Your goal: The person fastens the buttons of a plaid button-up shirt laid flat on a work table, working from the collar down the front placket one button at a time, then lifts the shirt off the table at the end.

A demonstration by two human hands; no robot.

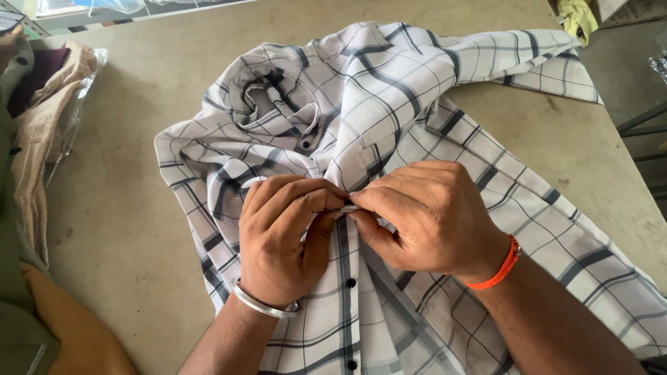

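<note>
A worn, pale workbench point(125, 229) is carrying the whole scene, with a heap of folded cloth point(42, 118) lying at its left edge. On it a checked shirt point(389, 90) — white with dark and grey lines — is lying front up, collar away from the person and sleeves flung toward the far right corner.

At the placket the fingertips are meeting: the left hand point(281, 236) is curling its fingers tight and pressing thumb against forefinger on the fabric edge, while the right hand point(424, 215) is pinching the opposite edge, both closed hard on cloth with almost no gap between them. Whether a button sits inside the pinch cannot be told. Two dark buttons point(350, 282) are showing fastened below.

The likely trouble, as I judge it: the bunched fabric above the hands is pulling sideways, so the edges could slip out of line and the placket pucker or go askew.
</note>
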